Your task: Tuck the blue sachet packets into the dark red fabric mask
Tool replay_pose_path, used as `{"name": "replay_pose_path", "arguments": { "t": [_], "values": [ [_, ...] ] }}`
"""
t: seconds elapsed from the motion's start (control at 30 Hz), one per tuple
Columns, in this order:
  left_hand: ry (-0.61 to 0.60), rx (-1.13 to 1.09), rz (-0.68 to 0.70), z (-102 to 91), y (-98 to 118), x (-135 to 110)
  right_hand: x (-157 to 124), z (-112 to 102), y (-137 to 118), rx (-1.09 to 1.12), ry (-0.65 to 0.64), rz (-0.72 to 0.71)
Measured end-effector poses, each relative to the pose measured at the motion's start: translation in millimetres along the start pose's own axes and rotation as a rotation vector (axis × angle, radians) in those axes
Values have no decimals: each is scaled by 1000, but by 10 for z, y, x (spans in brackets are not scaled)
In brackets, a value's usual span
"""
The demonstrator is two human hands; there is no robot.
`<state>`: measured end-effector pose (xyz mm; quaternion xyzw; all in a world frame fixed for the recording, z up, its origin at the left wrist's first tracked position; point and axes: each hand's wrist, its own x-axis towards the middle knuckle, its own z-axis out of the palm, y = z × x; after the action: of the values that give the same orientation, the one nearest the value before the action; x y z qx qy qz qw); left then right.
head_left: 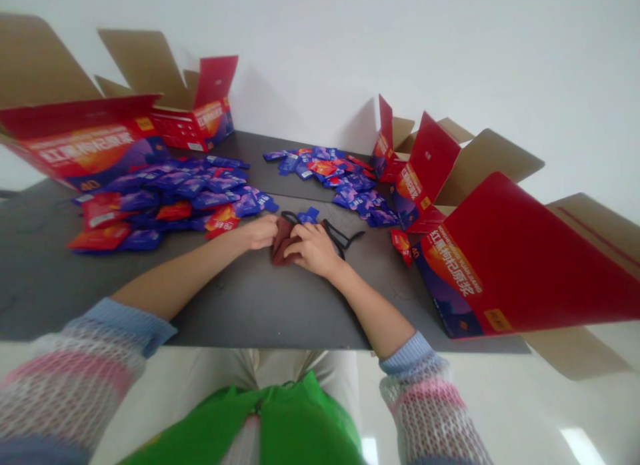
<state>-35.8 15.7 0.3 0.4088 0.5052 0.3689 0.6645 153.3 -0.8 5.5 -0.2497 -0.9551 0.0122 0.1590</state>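
Observation:
A dark red drawstring pouch (281, 246) with a black cord (341, 237) lies on the dark table (250, 305). My left hand (260, 231) grips the pouch's left side with closed fingers. My right hand (315, 248) presses on its right side, fingers curled over it. A blue sachet (309, 215) pokes out just beyond the hands.
A heap of blue and red sachets (165, 201) spreads at the left, another heap (345, 178) at the back right. Open red cartons stand at the left (85, 145), back (205, 121) and right (505, 265). A green bag (280, 425) rests on my lap.

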Motion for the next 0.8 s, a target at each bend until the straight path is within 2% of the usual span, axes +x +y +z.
{"name": "replay_pose_path", "arguments": {
  "t": [0.23,0.4,0.47,0.53,0.6,0.67,0.7,0.8],
  "values": [
    [222,63,131,149,-113,29,72,15,86,-1,43,165],
    [282,125,233,207,-199,-38,-26,-45,309,-84,68,455],
    [263,235,309,175,-125,-140,-88,-64,405,-124,59,585],
    [266,528,454,122,33,-296,-133,-68,467,-154,66,668],
    [450,963,557,52,249,-476,-149,-56,486,-177,83,688],
    [741,1292,504,-47,470,-627,-145,-37,477,-200,91,678],
    [869,1398,443,-114,563,-677,-138,-26,468,-211,91,670],
    [1046,1516,351,-404,719,-706,-116,0,434,-242,90,677]
  ]
}}
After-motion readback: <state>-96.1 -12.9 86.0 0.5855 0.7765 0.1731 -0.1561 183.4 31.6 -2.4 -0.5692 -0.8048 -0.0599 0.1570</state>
